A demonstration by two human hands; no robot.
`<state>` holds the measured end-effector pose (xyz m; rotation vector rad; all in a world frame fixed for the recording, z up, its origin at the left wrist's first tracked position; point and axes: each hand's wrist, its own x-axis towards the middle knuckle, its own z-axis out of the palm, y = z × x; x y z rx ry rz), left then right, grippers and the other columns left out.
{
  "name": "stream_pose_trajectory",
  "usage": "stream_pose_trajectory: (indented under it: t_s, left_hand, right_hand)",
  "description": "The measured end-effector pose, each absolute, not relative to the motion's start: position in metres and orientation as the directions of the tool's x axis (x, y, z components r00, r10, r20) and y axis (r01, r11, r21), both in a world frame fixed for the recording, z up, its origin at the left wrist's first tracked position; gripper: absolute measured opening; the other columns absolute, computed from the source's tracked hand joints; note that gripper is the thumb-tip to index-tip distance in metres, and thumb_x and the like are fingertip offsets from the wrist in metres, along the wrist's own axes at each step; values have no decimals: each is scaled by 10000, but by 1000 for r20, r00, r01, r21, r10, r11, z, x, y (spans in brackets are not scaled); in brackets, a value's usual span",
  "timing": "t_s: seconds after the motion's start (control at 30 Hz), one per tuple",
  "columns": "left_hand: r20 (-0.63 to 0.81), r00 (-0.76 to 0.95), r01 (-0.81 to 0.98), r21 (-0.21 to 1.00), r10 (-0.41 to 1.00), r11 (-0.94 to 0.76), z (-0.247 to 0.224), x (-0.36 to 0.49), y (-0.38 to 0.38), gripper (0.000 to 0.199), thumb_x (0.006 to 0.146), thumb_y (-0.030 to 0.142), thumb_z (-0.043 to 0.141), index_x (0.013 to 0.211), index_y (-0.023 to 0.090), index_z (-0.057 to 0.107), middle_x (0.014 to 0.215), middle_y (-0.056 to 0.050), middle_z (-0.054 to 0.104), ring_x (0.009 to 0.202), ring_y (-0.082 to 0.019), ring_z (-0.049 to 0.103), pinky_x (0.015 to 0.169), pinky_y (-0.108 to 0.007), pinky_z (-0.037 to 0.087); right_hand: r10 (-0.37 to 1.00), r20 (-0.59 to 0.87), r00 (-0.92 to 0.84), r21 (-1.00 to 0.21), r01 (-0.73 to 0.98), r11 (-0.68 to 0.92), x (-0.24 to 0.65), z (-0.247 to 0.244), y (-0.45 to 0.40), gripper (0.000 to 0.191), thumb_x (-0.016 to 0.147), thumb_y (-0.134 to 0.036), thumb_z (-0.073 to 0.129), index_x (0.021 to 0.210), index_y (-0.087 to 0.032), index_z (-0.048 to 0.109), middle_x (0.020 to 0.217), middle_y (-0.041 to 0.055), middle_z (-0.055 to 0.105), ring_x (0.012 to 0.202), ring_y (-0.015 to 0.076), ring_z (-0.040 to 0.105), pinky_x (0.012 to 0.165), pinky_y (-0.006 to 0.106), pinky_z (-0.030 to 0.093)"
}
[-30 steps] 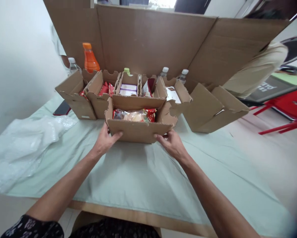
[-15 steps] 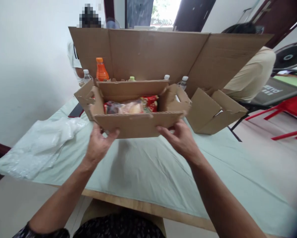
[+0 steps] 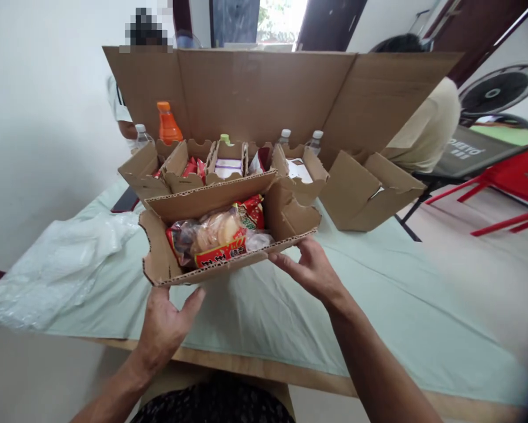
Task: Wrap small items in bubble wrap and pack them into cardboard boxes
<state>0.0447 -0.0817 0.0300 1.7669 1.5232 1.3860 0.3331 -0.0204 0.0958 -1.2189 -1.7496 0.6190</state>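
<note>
An open cardboard box (image 3: 220, 191) is tilted toward me above the table, its left end lower and nearer. Inside lie several snack packets (image 3: 220, 232) in red and clear plastic. My left hand (image 3: 167, 326) supports the box from beneath its left front corner, thumb apart from the front wall and the other fingers hidden under it. At the right front edge, my right hand (image 3: 308, 270) grips the box, with the thumb on the front and the fingers underneath. Just behind stands a row of narrow cardboard compartments (image 3: 189, 185) holding red packets and white boxes.
A tall cardboard panel (image 3: 264, 88) rises behind the row, with an orange bottle (image 3: 169, 124) and clear bottles before it. Another cardboard box (image 3: 365, 194) stands right. Plastic wrap (image 3: 65, 264) lies left on the green cloth (image 3: 378, 311). Two people sit beyond the panel; red chair (image 3: 511, 200) at right.
The box has come toward me and down, its left end swinging nearer and its top tipping to show more of the packets. The compartments behind it are now uncovered.
</note>
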Motion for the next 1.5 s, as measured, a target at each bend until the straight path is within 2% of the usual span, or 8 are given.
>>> stream_pose_trajectory:
  t_s: [0.2,0.47,0.67,0.83,0.93,1.07,1.3,1.5]
  left_hand:
    - [384,20,447,823,923,-352,8,96,-100,693,937,381,660,1561,249,388,1459,-156,574,1421,-332,518,1224,-549,398]
    - [330,214,349,854,920,-387,-1,148,-118,894,878,214,648,1653,243,205,1669,-168,342,1538,-367,352,1258,-617,319]
    - [392,285,315,824,875,-471,2,176,-76,803,882,176,581,1624,218,278,1603,-152,459,1455,-351,472,1202,-570,427]
    - [353,450,262,826,821,-499,17,213,7,653,885,175,554,1528,202,442,1396,-113,650,1080,-251,681,898,-387,610]
    - [358,447,288,810,820,-511,14,248,47,648,880,178,588,1514,206,455,1376,-104,657,1178,-260,648,1033,-432,552]
    - [339,425,321,810,839,-490,-11,290,54,628,912,182,540,1528,163,426,1475,-160,572,1342,-287,563,1155,-495,471]
    - [328,552,231,823,766,-519,-51,297,23,603,1023,414,448,1566,161,379,1594,-180,477,1498,-298,437,1253,-535,366]
    - [284,654,203,827,701,-524,-41,292,28,666,1037,474,414,1619,164,318,1684,-174,343,1571,-306,323,1285,-556,295]
  right_hand:
    - [954,298,-10,-846,461,269,393,71,-52,644,767,-782,730,1097,-229,736,1130,122,753,1178,359,650,1082,550,490]
    - [950,246,193,-929,328,174,453,46,-86,594,731,-617,859,1145,-221,703,1245,126,733,1198,328,665,1052,473,537]
    - [840,252,480,-935,344,84,458,18,-129,567,748,-545,863,1176,-235,656,1167,117,743,1130,333,680,1016,504,533]
    - [692,298,658,-904,428,-18,429,-13,-189,612,802,-484,825,1311,-230,598,1236,130,681,1104,321,662,974,484,543]
    - [710,336,618,-879,476,2,409,-26,-200,692,866,-424,775,1479,-274,490,1381,143,604,1048,288,676,883,454,582]
    - [767,394,507,-831,553,61,403,-29,-186,700,936,-372,689,1573,-327,400,1539,139,494,1254,330,615,907,484,582]
    - [616,393,683,-825,557,-92,459,-27,-155,699,804,-503,794,1408,-250,549,1415,143,571,1264,358,579,1001,557,526]
    - [746,235,623,-909,412,-58,483,-33,-119,640,713,-524,863,1235,-253,610,1227,110,692,1110,308,672,995,519,540]
